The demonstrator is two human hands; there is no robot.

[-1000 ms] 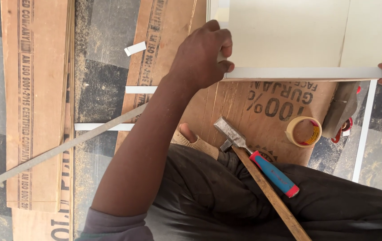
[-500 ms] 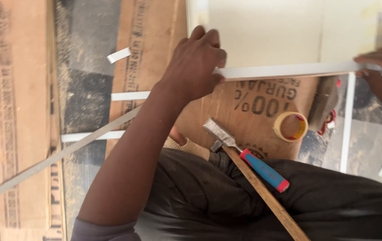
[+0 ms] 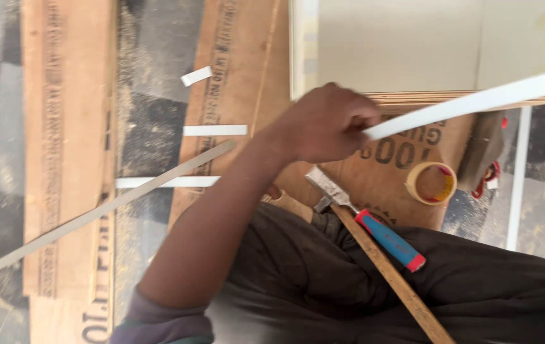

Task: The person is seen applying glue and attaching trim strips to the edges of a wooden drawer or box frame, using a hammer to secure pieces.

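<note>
The left hand (image 3: 327, 124) is closed in a fist around one end of a long white strip (image 3: 476, 102), and this strip goes from the fist up and to the right until it leaves the picture. The strip is thin, flat and narrow, with straight edges and a plain white face; it looks a little blurred. It lies across the front of a stack of thin plywood sheets (image 3: 451, 97), under a pale board (image 3: 400, 44). The right hand is not in the picture, so its grip cannot be told. Below the fist, on brown cardboard (image 3: 240, 76), a chisel with a blue and red handle (image 3: 365, 220) lies beside a long wooden stick (image 3: 390, 277). A roll of yellowish tape (image 3: 430, 183) is near on the right. More white strips (image 3: 215, 130) lie on the cardboard at the left.
</note>
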